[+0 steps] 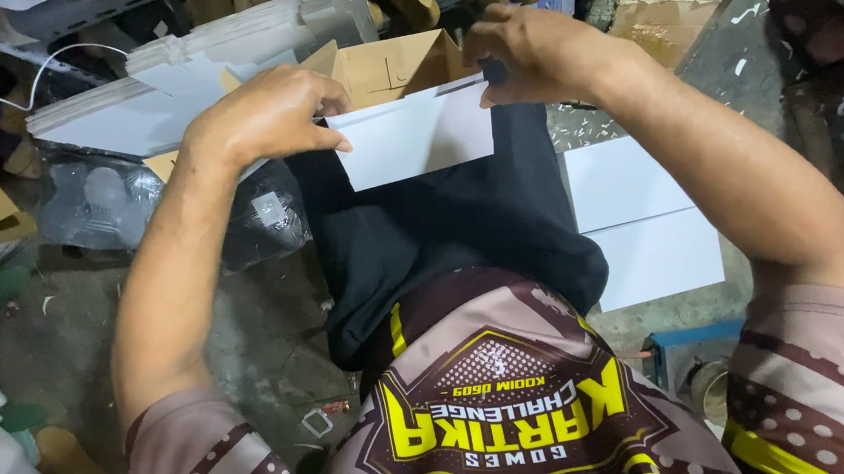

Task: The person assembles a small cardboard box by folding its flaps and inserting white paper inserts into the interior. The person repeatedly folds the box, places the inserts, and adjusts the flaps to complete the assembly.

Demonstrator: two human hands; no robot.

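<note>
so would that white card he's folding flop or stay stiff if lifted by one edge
The white card probably stays fairly stiff: it spans flat between left hand and right hand. Likely light, since fingertips alone hold it. Its fold line may bend.

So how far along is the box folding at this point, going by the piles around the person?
Done: nothing finished is clearly in view. In hand: both the left hand and right hand are folding one white card sheet over the lap, in front of an open brown carton. Left: a stack of flat white sheets behind the left hand and two more flat sheets on the floor on the right are unfolded.
</note>
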